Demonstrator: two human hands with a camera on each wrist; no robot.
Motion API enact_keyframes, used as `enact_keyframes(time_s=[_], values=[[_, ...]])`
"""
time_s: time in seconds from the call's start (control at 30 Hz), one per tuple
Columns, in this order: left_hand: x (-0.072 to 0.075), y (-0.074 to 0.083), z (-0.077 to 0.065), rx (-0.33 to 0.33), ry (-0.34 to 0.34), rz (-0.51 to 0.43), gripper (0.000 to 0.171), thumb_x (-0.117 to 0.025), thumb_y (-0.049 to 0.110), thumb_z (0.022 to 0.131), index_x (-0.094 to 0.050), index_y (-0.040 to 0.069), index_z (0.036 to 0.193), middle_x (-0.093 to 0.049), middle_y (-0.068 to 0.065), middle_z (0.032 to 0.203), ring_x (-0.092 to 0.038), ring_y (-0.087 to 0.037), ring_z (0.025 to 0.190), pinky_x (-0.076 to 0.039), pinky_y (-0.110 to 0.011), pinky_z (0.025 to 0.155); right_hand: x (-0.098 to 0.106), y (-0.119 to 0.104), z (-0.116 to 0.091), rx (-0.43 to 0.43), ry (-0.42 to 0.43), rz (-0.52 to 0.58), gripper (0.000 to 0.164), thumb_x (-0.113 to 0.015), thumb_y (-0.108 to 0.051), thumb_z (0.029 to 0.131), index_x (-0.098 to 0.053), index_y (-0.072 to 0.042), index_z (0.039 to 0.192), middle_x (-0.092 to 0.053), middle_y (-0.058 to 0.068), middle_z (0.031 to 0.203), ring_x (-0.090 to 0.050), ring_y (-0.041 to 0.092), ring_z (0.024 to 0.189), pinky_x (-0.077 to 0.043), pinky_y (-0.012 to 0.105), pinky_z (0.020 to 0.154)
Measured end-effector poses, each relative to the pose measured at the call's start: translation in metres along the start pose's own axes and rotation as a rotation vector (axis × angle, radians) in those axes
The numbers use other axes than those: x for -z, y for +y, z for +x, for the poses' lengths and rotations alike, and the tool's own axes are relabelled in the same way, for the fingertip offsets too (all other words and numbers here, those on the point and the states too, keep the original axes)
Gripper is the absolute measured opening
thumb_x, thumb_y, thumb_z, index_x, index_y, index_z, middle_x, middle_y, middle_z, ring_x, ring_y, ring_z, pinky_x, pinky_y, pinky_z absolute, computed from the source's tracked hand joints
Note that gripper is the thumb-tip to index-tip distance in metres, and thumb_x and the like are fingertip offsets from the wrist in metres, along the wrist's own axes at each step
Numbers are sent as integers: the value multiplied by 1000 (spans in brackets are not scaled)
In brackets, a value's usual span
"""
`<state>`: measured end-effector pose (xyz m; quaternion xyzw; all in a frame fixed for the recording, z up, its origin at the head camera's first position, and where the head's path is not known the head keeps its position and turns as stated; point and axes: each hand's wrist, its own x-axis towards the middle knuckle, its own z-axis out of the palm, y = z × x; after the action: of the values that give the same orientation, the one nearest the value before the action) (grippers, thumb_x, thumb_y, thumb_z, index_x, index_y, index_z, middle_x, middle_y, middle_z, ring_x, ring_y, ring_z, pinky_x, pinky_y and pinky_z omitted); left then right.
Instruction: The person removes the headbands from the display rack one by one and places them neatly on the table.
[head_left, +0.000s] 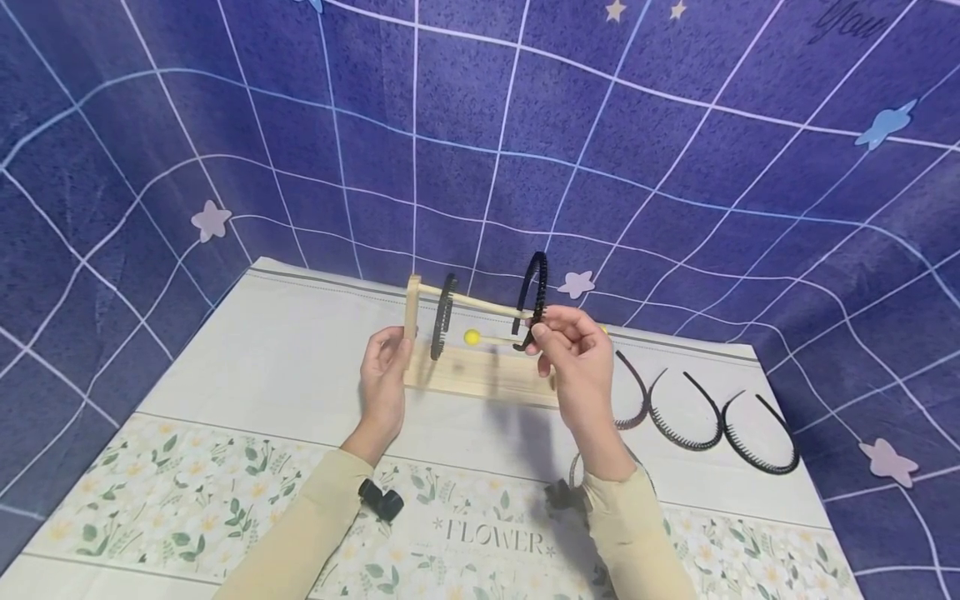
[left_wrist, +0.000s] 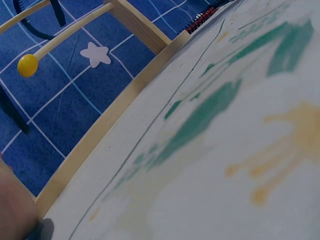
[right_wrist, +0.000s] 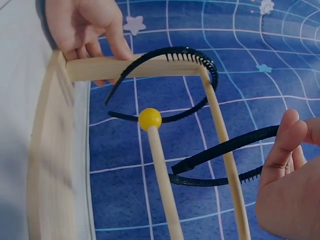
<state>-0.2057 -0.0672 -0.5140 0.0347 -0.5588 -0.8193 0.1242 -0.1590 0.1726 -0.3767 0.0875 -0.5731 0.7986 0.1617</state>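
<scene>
A wooden stand (head_left: 480, 385) with a long base, an end post and rods is on the table. My left hand (head_left: 383, 379) grips its left post (right_wrist: 135, 68), thumb on the near side. One toothed black headband (head_left: 444, 321) hangs over the upper rod (head_left: 480, 303) near that post. Farther right, my right hand (head_left: 585, 362) pinches a second black headband (head_left: 540, 279) between thumb and fingers. Its loop surrounds the upper rod, and its tips point toward the lower rod (right_wrist: 163, 185). A yellow ball (right_wrist: 150, 119) caps the lower rod's free end.
Several dark toothed headbands (head_left: 686, 446) lie in a row on the white table to the right. Another thin headband (head_left: 574, 471) is partly hidden under my right forearm. A blue grid-patterned cloth (head_left: 465, 117) with stars hangs behind the table.
</scene>
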Motion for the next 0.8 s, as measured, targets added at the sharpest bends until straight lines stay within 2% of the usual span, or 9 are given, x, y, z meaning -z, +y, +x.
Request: enact_keyframes(time_s=[0.33, 0.8], values=[[-1, 2, -1, 1, 0, 5, 17, -62, 16, 115, -64, 18, 132, -71, -4, 145, -61, -21, 144, -43, -36, 126, 10, -14, -4, 18, 11, -15, 29, -68, 16, 96, -76, -10, 104, -76, 1, 88, -70, 8, 64, -46, 18, 46], [0, 3, -1, 18, -6, 38, 19, -61, 20, 116, -62, 19, 135, -68, -5, 148, -57, -24, 148, -41, -38, 128, 38, -29, -3, 85, 73, -25, 32, -64, 21, 95, -77, -7, 103, -76, 4, 85, -69, 9, 61, -46, 17, 48]])
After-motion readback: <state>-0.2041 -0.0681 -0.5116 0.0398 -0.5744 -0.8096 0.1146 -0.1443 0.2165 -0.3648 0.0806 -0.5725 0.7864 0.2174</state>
